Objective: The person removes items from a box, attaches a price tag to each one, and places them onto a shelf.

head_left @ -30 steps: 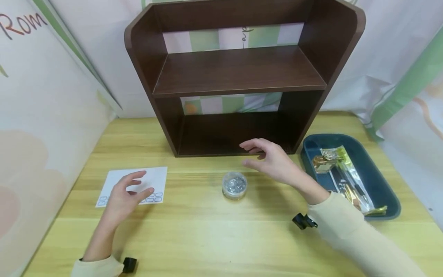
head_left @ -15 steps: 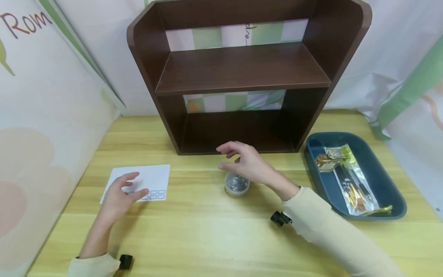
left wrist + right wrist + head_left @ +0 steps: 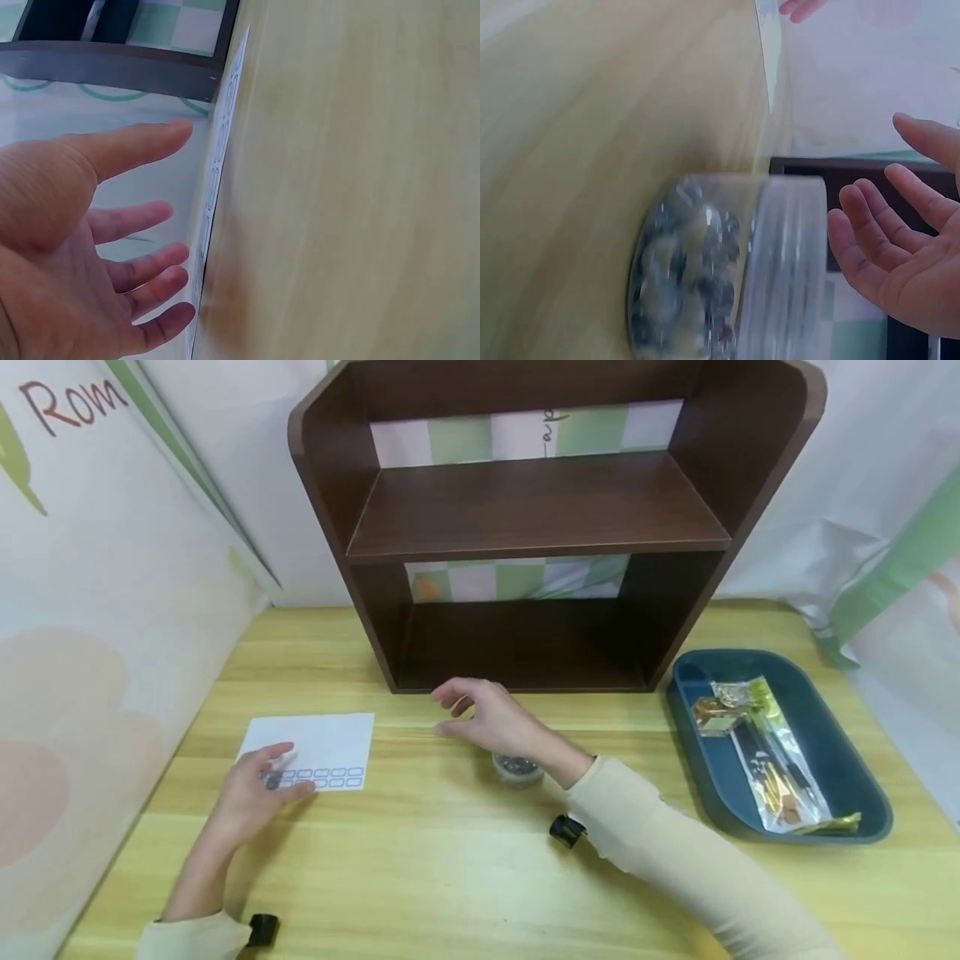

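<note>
A white sheet (image 3: 322,739) printed with rows of small blue boxes lies flat at the left of the table. My left hand (image 3: 251,793) hovers at its lower edge, thumb and fingers spread apart and holding nothing, as the left wrist view also shows. A round clear plastic jar (image 3: 517,774) stands near the middle of the table, partly hidden below my right hand (image 3: 491,720). In the right wrist view, the jar (image 3: 690,277) has a ribbed translucent lid (image 3: 787,270) and shiny silvery pieces inside. The right hand's fingers are loosely bent, with nothing between them.
A dark brown two-tier shelf (image 3: 536,510) stands at the back of the table. To the right sits a dark blue tray (image 3: 840,760) holding a small amber bottle (image 3: 712,717) and a clear packet of tools (image 3: 783,777). A printed cloth wall (image 3: 75,568) bounds the left side.
My right hand has moved left from beside the jar, passing over it. The left hand has shifted slightly down and left across the sheet. The head view has turned a little.
</note>
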A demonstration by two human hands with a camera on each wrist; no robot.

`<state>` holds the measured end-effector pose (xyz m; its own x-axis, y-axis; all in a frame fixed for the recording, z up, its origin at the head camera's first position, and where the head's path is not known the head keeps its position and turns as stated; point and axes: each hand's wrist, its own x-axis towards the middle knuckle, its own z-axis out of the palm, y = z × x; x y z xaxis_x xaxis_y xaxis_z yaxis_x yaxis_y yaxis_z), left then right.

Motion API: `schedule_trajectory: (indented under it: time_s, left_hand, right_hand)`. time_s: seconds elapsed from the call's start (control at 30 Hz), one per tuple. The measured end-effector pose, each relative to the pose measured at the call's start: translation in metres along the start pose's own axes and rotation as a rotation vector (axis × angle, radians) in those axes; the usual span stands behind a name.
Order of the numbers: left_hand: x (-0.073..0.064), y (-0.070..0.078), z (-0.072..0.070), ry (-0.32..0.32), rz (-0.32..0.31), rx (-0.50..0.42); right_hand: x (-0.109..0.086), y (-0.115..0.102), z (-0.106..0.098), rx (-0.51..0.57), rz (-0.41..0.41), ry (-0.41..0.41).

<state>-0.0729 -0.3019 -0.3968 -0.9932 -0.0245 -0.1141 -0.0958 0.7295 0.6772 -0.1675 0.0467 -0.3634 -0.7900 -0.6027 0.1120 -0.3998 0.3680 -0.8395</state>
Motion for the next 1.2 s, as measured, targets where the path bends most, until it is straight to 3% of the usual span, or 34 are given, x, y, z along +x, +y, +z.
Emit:
schedule_trajectory:
  time_s: [0.17,0.4,0.73,1.0,1.2]
  left_hand:
    - [0.004,-0.003,-0.005,0.006,0.018,0.061]
    - [0.011,-0.017,-0.014,-0.006,-0.064,0.151]
    - [0.013,-0.040,-0.037,0.019,-0.141,0.183]
    - [0.010,-0.051,-0.048,-0.009,-0.243,0.313]
    - [0.008,-0.054,-0.052,-0.014,-0.244,0.358]
  right_hand:
    - [0.011,-0.007,0.013,-0.005,0.008,-0.023]
    - [0.026,-0.020,0.034,0.031,0.028,-0.056]
    - [0.041,-0.026,0.061,0.053,0.066,-0.063]
    - [0.046,-0.032,0.076,0.074,0.074,-0.074]
    - [0.047,-0.034,0.084,0.100,0.101,-0.077]
